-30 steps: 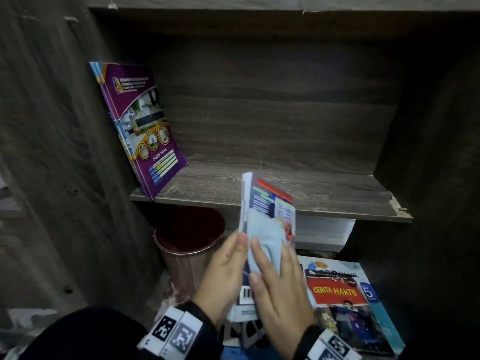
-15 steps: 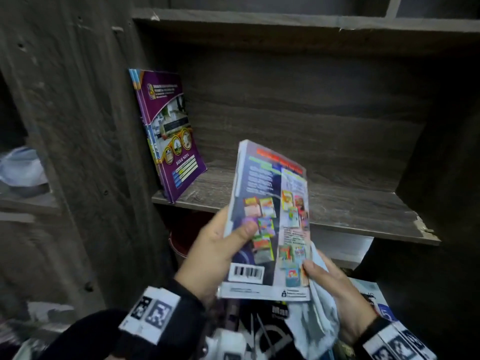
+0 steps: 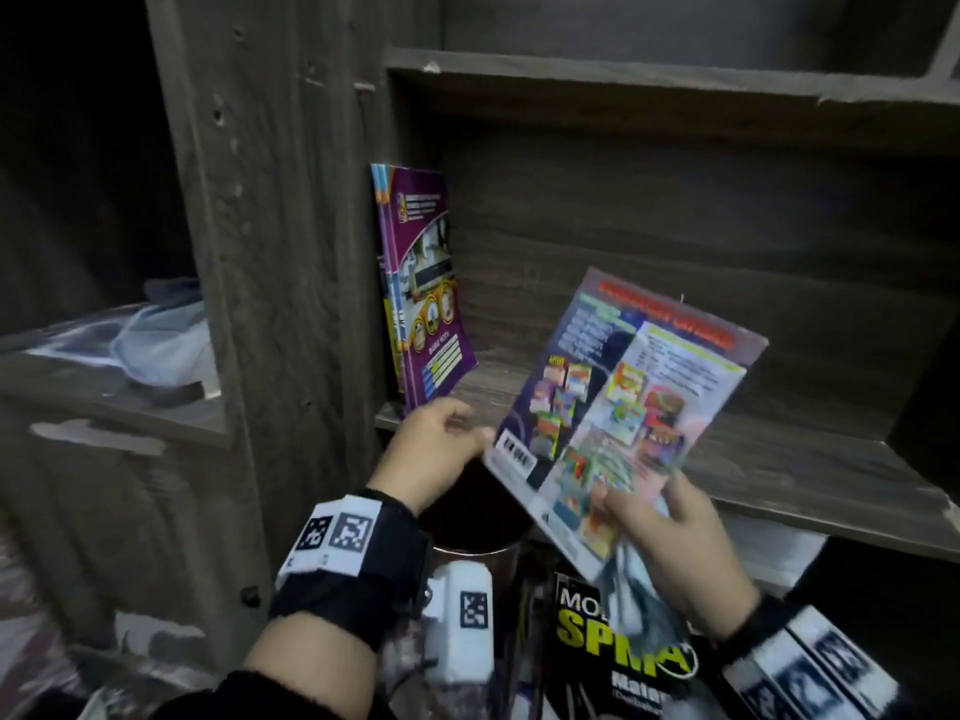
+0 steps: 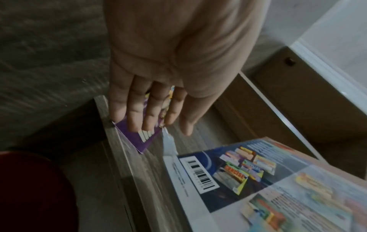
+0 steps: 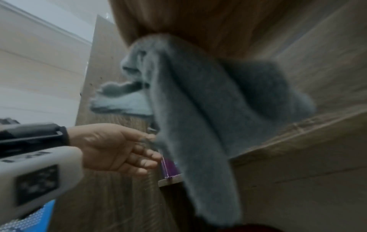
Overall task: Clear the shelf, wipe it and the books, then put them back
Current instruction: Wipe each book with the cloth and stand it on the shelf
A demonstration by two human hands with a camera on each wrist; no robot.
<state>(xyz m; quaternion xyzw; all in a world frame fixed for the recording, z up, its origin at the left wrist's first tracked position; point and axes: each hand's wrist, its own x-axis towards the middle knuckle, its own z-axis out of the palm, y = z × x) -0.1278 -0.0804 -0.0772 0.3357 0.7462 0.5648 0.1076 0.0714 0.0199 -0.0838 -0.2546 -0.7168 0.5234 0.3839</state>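
Head view, two hands (image 3: 441,449) (image 3: 670,543), one purple book (image 3: 421,283) shelved, one held (image 3: 623,407)

Readable print from my feed
I read "SPM" in yellow on the black book (image 3: 613,646); other covers blur.

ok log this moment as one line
right hand: holds colourful book plus cloth | left hand: open, by purple book | shelf: one book back

Shelf (image 3: 779,459): matt grey wood-grain board, chipped front edge. Purple book (image 3: 421,283) and held book (image 3: 623,407): glossy printed paper covers. Cloth (image 5: 198,109): soft, fuzzy grey-blue fabric. Bin (image 3: 467,522): shiny metal rim.
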